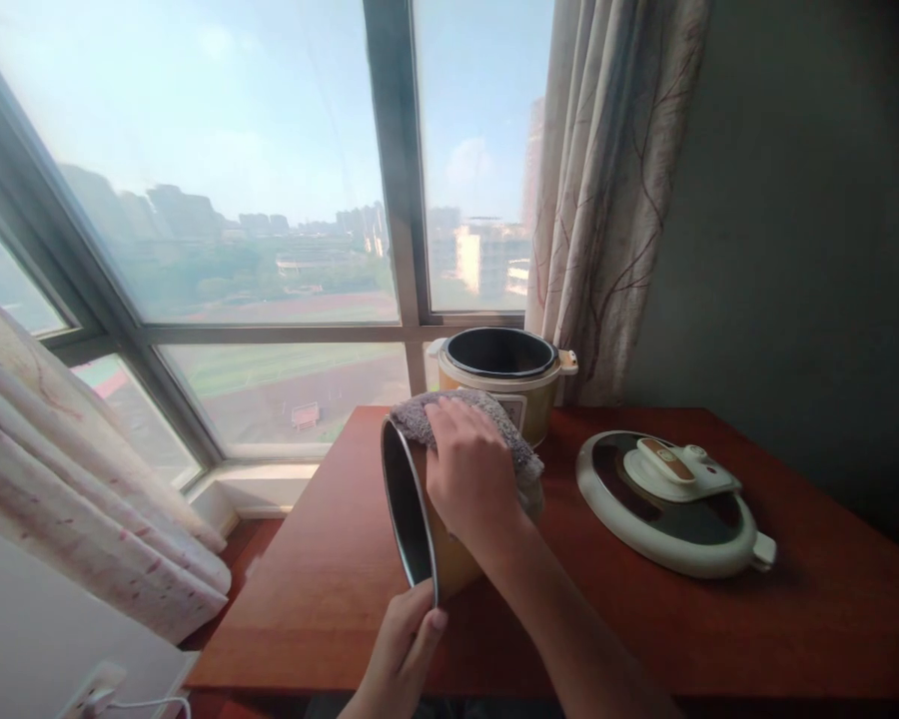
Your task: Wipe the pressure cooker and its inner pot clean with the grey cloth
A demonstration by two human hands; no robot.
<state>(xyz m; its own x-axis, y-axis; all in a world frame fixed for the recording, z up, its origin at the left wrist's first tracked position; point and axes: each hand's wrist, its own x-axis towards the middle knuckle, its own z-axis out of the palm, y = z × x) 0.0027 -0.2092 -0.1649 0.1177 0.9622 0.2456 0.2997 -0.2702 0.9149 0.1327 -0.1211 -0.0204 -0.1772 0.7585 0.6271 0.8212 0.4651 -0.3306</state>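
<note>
A metal inner pot (409,519) lies tipped on its side on the red-brown table (831,609), its mouth facing left. My left hand (401,649) grips the pot's lower rim, fingers curled round it. My right hand (468,474) presses a grey cloth (420,414) onto the pot's outer wall, fingers closed over the cloth. Behind them stands the yellow cooker body (528,394), open and without its pot.
The cooker's round white lid (670,499) lies flat on the table to the right. A patterned curtain (606,200) hangs behind the cooker, another curtain (82,499) at the left. A large window (270,250) fills the back. A white power strip (97,689) sits at lower left.
</note>
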